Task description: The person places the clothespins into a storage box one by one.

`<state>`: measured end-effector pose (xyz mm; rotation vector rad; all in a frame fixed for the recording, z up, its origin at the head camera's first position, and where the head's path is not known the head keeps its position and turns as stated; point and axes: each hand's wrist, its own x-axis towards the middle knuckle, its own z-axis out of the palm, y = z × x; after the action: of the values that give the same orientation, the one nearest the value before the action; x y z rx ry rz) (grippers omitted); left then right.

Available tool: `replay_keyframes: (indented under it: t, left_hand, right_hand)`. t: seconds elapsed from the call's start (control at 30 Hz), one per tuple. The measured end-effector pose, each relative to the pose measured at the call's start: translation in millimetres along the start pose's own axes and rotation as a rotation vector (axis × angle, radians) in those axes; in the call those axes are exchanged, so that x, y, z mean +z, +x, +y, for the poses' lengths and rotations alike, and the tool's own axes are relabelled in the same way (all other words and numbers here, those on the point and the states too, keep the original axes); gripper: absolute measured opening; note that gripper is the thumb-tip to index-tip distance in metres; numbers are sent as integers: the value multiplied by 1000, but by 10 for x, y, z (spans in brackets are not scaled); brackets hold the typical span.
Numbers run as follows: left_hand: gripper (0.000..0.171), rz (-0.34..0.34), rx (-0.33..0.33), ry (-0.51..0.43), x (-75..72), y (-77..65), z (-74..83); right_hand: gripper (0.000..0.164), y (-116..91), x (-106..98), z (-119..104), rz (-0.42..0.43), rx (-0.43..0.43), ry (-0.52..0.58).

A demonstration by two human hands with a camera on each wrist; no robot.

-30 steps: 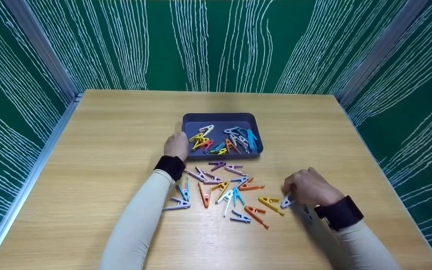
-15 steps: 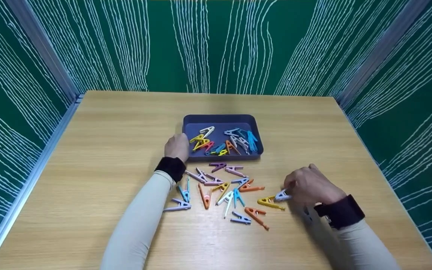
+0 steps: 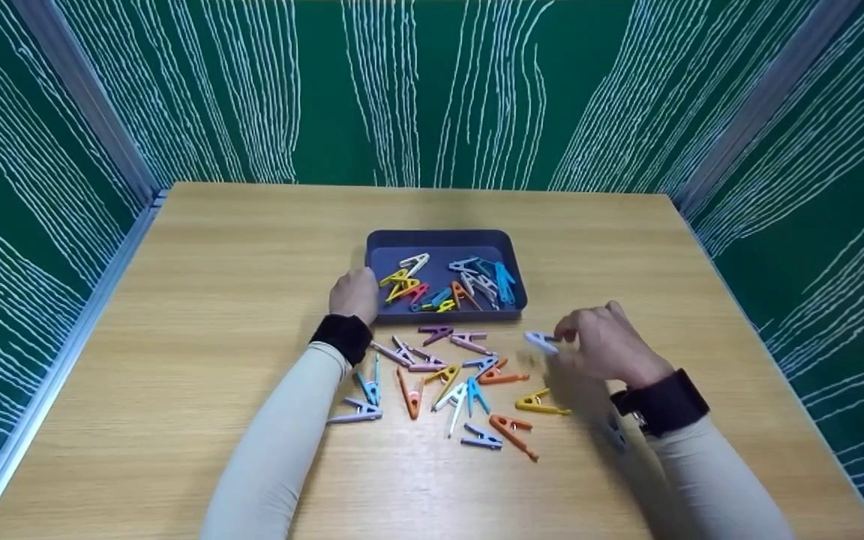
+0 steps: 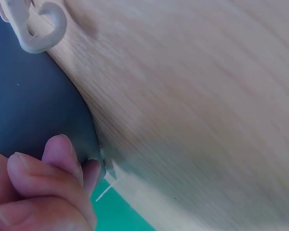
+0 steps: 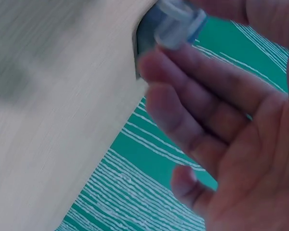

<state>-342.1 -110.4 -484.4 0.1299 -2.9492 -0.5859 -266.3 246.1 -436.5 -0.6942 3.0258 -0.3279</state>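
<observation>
- Head view: left hand [image 3: 355, 292] at the left side of the dark shallow tray [image 3: 443, 316]; mixed clips lie inside; fingertips out of sight from this angle
- Left wrist view fills that gap: fingers [image 4: 50, 185] curled at the tray's edge; left grip holding the tray
- Head view: right hand [image 3: 606, 345] above the worktop [image 3: 252, 247], right of the tray and nearer the person; pale blue clip [image 3: 541, 343] sticks out leftward from its grip; clip is outside the tray, apart from it, near its front right corner
- Right wrist view: thumb and forefinger pinch that clip, which is blurred; the other fingers stand away from it, a detail the head view hides; dark part of the tray shows behind the clip
- Head view only: loose clips spread in front of the tray; purple clip [image 3: 436, 332] close to its front wall; yellow clip [image 3: 541, 403] and orange clip [image 3: 512, 433] farther forward
- Left wrist view only: pale hook-shaped piece [image 4: 55, 38] large at upper left; cannot tell its match in the head view
- Green wall [image 3: 327, 90], white lines on it, in every view; dark wristbands [image 3: 342, 338] in the head view only
</observation>
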Motion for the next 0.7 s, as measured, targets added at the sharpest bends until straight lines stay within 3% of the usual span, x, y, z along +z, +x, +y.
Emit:
replay_keyframes:
  t: [0.37, 0.5, 0.7]
  left_hand:
    - [24, 14, 13, 19, 6, -18, 8]
    - [25, 9, 19, 19, 12, -15, 9]
    - [24, 11, 21, 13, 5, -12, 3]
  right_hand:
    - [20, 451, 57, -201, 227, -35, -76]
    - [18, 630, 106, -303, 249, 0, -86]
    - [27, 872, 234, -441, 267, 36, -94]
